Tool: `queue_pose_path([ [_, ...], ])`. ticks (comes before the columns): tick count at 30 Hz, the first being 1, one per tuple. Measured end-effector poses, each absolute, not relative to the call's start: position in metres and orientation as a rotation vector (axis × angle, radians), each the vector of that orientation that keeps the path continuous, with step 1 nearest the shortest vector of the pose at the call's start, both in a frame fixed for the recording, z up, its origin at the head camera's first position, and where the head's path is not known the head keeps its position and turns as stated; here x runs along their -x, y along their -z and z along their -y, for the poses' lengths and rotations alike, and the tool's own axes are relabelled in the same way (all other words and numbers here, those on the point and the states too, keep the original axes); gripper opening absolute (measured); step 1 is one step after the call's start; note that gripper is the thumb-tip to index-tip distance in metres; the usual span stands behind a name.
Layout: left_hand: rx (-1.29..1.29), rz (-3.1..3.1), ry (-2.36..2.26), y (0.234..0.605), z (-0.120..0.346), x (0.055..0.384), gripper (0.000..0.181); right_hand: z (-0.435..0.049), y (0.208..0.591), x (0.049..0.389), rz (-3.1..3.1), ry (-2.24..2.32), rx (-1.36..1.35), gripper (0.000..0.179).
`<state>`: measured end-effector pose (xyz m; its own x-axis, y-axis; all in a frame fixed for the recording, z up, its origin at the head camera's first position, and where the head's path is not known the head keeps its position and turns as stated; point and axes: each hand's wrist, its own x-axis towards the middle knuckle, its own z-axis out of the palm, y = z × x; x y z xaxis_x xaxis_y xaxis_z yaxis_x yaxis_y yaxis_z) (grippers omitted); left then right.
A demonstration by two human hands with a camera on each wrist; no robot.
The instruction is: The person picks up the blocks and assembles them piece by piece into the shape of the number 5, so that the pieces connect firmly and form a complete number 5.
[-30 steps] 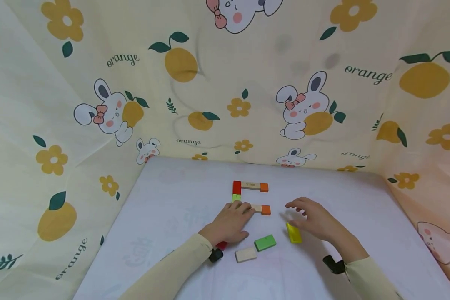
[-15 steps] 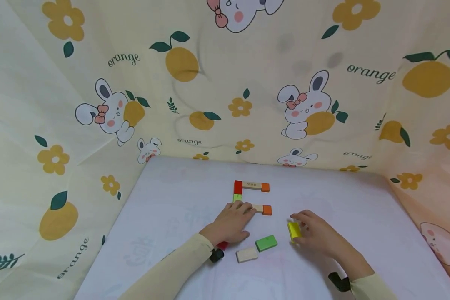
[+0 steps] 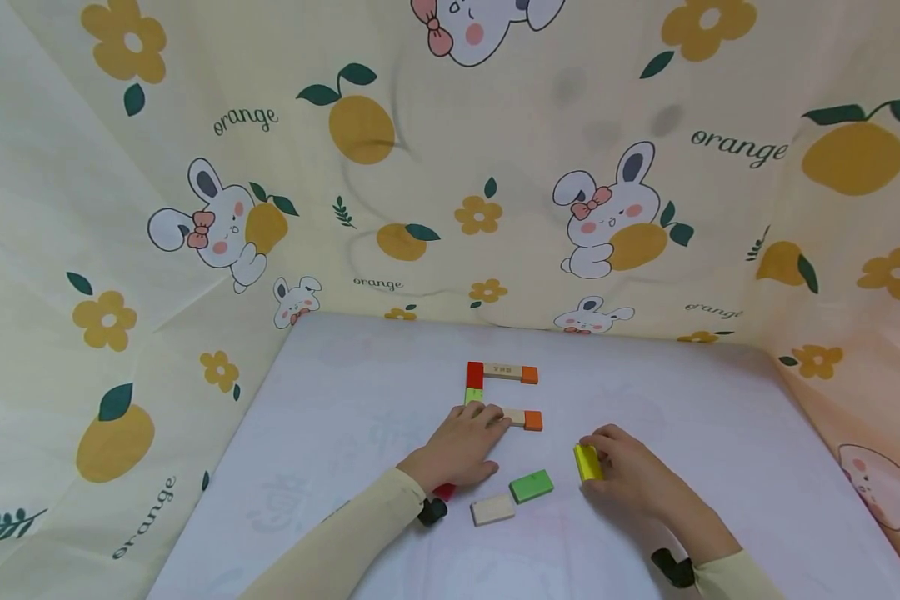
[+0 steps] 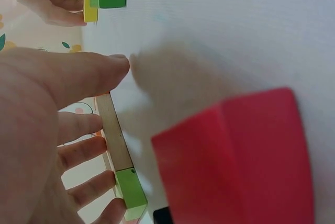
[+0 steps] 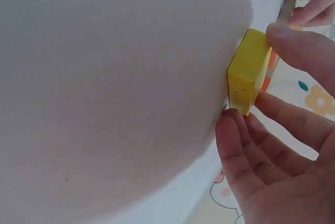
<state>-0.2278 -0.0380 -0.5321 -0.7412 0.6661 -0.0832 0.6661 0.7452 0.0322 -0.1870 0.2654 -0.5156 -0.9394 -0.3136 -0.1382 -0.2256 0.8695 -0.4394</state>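
Observation:
My left hand [image 3: 457,446] rests, fingers outstretched, on the near row: a light green block [image 4: 131,192] and a plain wooden block [image 4: 116,135] that ends in an orange block [image 3: 533,420]. Beneath that wrist lies a red block [image 4: 241,161], mostly hidden in the head view. My right hand [image 3: 633,471] pinches a yellow block [image 5: 247,67] between thumb and fingers, low over or on the table; I cannot tell which. Between the hands lie a green block [image 3: 531,486] and a pale wooden block [image 3: 492,509].
Behind the left hand, a red block [image 3: 475,375], a printed wooden block [image 3: 502,372] and an orange block [image 3: 529,375] form the far row. The white-covered table [image 3: 330,400] meets a patterned cloth backdrop [image 3: 435,183] at its back and sides.
My right hand has come down and nearer to me, closing its thumb and fingers on the yellow block, which now sits more upright. The left hand stays where it was.

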Motion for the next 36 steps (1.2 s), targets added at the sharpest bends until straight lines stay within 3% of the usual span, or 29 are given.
queue_pose_path([
  [36,-1.077,-2.846,-0.005,0.536,0.037,0.230,0.071,-0.234,0.503,0.205,-2.897,0.669,0.467,0.054],
])
